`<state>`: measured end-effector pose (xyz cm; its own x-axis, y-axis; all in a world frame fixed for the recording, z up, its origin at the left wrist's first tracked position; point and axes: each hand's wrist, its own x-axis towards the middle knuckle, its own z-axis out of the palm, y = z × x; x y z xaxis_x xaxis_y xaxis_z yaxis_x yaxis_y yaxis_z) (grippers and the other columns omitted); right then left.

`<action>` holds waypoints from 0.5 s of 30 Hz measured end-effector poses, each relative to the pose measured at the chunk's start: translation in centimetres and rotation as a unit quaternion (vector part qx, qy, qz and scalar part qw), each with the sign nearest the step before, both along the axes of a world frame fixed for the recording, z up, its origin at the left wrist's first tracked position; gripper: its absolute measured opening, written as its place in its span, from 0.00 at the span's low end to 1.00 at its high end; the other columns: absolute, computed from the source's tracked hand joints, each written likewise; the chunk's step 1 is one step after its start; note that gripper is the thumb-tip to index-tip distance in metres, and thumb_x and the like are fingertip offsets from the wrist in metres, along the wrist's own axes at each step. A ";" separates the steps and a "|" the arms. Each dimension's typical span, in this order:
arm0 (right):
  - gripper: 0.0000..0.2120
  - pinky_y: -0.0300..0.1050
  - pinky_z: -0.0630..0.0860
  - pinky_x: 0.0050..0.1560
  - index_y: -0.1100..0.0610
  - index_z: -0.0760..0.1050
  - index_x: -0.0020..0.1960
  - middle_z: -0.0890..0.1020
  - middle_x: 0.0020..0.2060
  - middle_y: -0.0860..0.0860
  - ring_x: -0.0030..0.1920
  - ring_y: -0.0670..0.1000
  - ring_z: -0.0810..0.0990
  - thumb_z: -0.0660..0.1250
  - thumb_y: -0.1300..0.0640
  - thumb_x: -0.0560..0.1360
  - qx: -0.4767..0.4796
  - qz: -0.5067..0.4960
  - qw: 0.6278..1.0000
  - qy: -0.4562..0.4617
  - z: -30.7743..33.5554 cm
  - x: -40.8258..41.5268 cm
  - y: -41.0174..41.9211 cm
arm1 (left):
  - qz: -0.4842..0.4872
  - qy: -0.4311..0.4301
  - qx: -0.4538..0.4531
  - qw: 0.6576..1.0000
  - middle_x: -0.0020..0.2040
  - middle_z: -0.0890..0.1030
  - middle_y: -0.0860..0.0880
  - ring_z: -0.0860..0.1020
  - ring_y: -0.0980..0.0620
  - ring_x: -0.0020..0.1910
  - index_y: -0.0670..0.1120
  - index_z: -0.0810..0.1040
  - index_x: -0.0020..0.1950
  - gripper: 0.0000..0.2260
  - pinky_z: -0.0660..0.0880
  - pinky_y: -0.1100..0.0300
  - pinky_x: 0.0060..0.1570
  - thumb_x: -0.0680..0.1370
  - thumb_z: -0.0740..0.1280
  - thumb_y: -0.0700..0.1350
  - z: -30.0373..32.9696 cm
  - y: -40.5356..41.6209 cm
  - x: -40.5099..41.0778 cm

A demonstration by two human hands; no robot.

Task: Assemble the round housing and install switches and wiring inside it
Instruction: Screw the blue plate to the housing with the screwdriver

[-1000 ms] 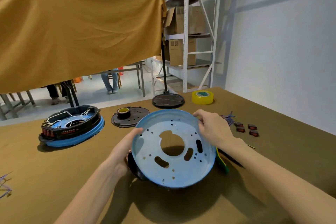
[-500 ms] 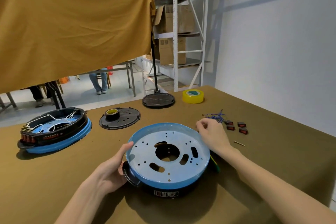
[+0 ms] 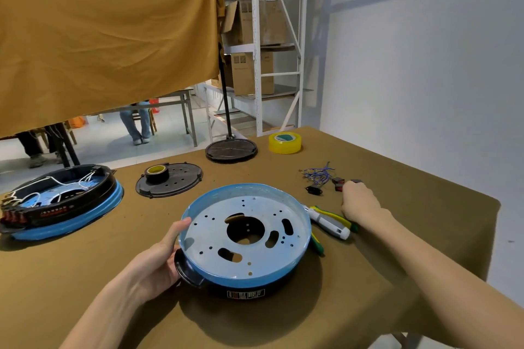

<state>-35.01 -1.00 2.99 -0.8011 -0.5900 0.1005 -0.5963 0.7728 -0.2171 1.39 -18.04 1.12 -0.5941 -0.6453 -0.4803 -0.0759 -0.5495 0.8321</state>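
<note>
While left grip (image 3: 158, 261) steadies housing (image 3: 245, 235), right grip (image 3: 358, 201) seemingly reaches switches (image 3: 338, 183).

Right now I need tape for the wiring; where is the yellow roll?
In the head view the yellow tape roll sits at the table's far edge, right of centre, beside the black stand base.

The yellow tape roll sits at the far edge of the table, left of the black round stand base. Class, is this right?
Not quite. The head view shows the yellow tape roll at the table's far edge, but right of the black round stand base, not left.
</note>
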 end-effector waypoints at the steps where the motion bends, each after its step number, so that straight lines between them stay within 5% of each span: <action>1: 0.13 0.45 0.67 0.31 0.57 0.66 0.40 0.72 0.36 0.53 0.33 0.50 0.71 0.62 0.70 0.78 0.003 0.000 1.000 -0.008 0.1 -0.1 0.0 | -0.002 0.002 -0.002 1.000 0.55 0.85 0.34 0.87 0.36 0.43 0.38 0.78 0.63 0.32 0.85 0.44 0.38 0.67 0.76 0.58 -0.1 0.0 0.0; 10: 0.10 0.46 0.70 0.32 0.58 0.68 0.43 0.74 0.39 0.55 0.37 0.53 0.74 0.60 0.71 0.79 0.028 0.034 0.999 -0.005 0.5 0.2 0.5 | -0.004 0.008 -0.003 1.000 0.55 0.85 0.34 0.87 0.37 0.43 0.39 0.77 0.64 0.32 0.85 0.45 0.38 0.68 0.75 0.58 0.1 0.2 -0.1; 13: 0.04 0.55 0.79 0.47 0.63 0.75 0.51 0.80 0.47 0.60 0.46 0.61 0.79 0.61 0.66 0.81 -0.085 0.103 0.991 0.024 1.1 2.1 -1.2 | 0.000 0.010 -0.005 1.000 0.55 0.85 0.34 0.87 0.37 0.42 0.39 0.78 0.64 0.33 0.84 0.47 0.35 0.67 0.76 0.57 0.1 0.3 -0.1; 15: 0.05 0.52 0.78 0.51 0.62 0.77 0.54 0.82 0.48 0.56 0.48 0.57 0.80 0.63 0.64 0.81 -0.224 0.173 0.959 0.027 2.2 4.7 -2.6 | 0.002 0.009 -0.005 1.000 0.54 0.86 0.35 0.87 0.38 0.42 0.39 0.77 0.64 0.33 0.84 0.48 0.33 0.65 0.77 0.57 0.2 0.4 -0.1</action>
<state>-30.34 -3.63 5.15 -0.5516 -0.7069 0.4428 -0.8201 0.3629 -0.4423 1.30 -17.67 1.27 -0.5998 -0.6529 -0.4627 -0.0574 -0.5416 0.8387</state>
